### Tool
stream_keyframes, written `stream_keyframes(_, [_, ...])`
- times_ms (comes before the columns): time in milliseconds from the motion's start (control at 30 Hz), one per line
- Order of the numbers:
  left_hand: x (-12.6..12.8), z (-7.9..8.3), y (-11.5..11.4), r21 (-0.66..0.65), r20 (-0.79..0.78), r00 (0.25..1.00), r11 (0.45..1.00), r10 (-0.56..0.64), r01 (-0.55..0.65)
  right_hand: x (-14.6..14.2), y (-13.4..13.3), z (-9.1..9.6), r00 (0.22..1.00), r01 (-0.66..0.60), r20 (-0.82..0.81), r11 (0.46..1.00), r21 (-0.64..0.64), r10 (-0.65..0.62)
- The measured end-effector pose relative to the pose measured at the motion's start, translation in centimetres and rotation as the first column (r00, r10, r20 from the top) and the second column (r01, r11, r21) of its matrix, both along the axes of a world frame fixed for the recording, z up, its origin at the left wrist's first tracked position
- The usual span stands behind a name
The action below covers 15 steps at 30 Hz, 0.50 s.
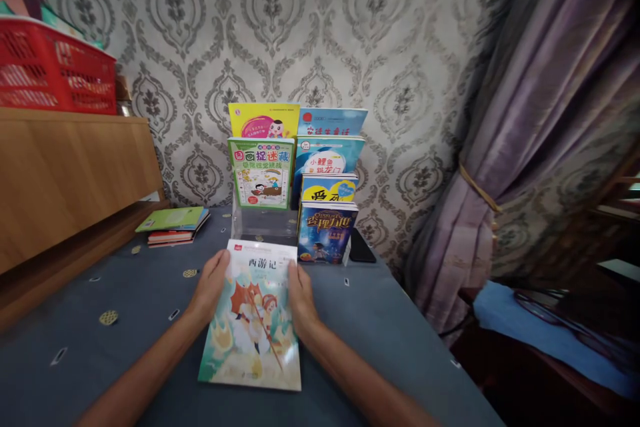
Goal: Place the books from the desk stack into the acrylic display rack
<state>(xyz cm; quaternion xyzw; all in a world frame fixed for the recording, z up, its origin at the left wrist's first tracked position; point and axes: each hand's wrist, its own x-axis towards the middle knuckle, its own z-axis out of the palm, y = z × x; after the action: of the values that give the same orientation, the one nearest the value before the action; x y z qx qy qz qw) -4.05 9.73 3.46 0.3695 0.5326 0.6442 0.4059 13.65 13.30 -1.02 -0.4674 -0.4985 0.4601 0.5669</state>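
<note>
A picture book with a pale green cover (253, 320) lies flat on the blue-grey tablecloth (125, 307) in front of me. My left hand (210, 287) grips its left edge and my right hand (301, 297) grips its right edge, fingers curled over the cover. Just beyond the book stands a clear tiered display rack (260, 223) with an empty front slot on its left side. The rack holds a green book (261, 172), a yellow book (264, 120) and several blue books (326, 230) on its right side.
A small stack of books (174, 225) lies at the back left by a wooden cabinet (65, 173) with a red basket (55, 70) on top. A dark phone (361, 248) lies right of the rack. Purple curtains (525, 147) hang at right past the table's edge.
</note>
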Motion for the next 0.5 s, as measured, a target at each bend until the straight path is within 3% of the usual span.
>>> stream_keyframes(133, [0.1, 2.4, 0.9, 0.168, -0.179, 0.975, 0.981, 0.129, -0.099, -0.5, 0.9, 4.3, 0.995, 0.039, -0.094, 0.987, 0.155, -0.025])
stream_keyframes(267, [0.3, 3.6, 2.4, 0.292, -0.162, 0.978, 0.953, 0.134, -0.082, -1.0, 1.5, 7.2, 0.989, 0.140, -0.097, 0.937, 0.321, -0.114])
stream_keyframes(400, [0.3, 3.2, 3.4, 0.345, -0.186, 0.955, 0.926, 0.229, -0.155, -1.4, 1.8, 7.7, 0.987, 0.159, -0.102, 0.858, 0.488, -0.125])
stream_keyframes(500, [0.2, 2.3, 3.2, 0.330, -0.251, 0.947, 0.937, 0.201, -0.112, -1.4, 1.7, 7.0, 0.991, 0.132, -0.064, 0.829, 0.543, -0.116])
